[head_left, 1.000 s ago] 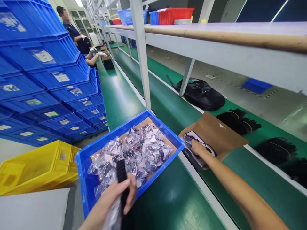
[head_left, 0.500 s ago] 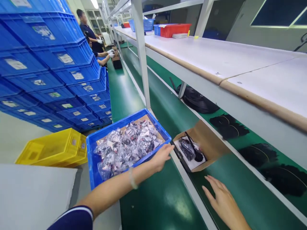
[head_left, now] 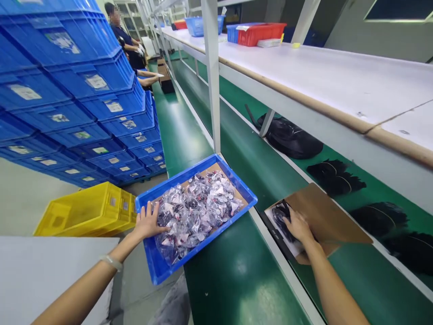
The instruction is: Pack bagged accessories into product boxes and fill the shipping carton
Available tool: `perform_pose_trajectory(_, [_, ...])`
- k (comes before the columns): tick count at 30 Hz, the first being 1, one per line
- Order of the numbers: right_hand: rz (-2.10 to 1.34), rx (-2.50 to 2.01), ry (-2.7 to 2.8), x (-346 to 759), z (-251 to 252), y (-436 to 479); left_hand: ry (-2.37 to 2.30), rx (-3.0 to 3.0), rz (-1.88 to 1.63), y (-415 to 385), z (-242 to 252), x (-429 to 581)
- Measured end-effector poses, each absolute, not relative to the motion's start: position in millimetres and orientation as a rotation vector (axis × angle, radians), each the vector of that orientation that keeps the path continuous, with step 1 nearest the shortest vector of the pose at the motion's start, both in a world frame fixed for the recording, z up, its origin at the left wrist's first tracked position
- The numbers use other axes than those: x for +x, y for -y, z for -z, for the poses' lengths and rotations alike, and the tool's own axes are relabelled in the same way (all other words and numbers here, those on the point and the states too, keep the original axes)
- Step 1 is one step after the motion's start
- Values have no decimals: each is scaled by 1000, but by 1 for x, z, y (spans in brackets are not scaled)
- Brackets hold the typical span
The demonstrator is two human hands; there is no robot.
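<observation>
My left hand (head_left: 149, 221) is open, fingers spread, over the left rim of a blue plastic tray (head_left: 149, 273). Clear plastic bags (head_left: 189, 216) with small dark and red parts fill much of the tray, lying on cardboard. Over an open cardboard box (head_left: 326, 216) on the green belt, my right hand (head_left: 298, 226) reaches down with fingers extended at the contents. Inside lie a bagged black cable (head_left: 281, 219) and a white insert (head_left: 293, 246). My fingertips touch or nearly touch the black items; the hand partly covers them.
Stacked blue crates (head_left: 84, 90) rise at the left, with yellow crates (head_left: 81, 207) below. A white post (head_left: 211, 81) and shelf (head_left: 304, 76) stand beyond the tray. Black bundles (head_left: 338, 176) lie behind the box. Co-workers (head_left: 126, 40) are at the far end.
My left hand has moved from the tray's right edge to its left rim. My right hand has moved forward into the box. The box's open flap now appears swung further outward.
</observation>
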State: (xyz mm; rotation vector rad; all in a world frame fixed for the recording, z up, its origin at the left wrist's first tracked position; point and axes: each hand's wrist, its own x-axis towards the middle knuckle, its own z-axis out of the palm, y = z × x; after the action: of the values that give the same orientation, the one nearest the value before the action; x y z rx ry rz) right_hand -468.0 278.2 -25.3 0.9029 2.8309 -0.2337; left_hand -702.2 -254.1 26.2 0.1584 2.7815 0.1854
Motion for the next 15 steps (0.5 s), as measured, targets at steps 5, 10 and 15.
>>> perform_pose_trajectory(5, [117,1132,-2699,-470,19,-267,-2720,359,125,266,1,-731])
perform_pose_trajectory(10, [173,1430,-2553,-465,10,-262,-2588,508,270,266,14,-752])
perform_pose_trajectory(15, [302,1449,-2816,-494,-16,-191,-2465,443,117,264,26,-764])
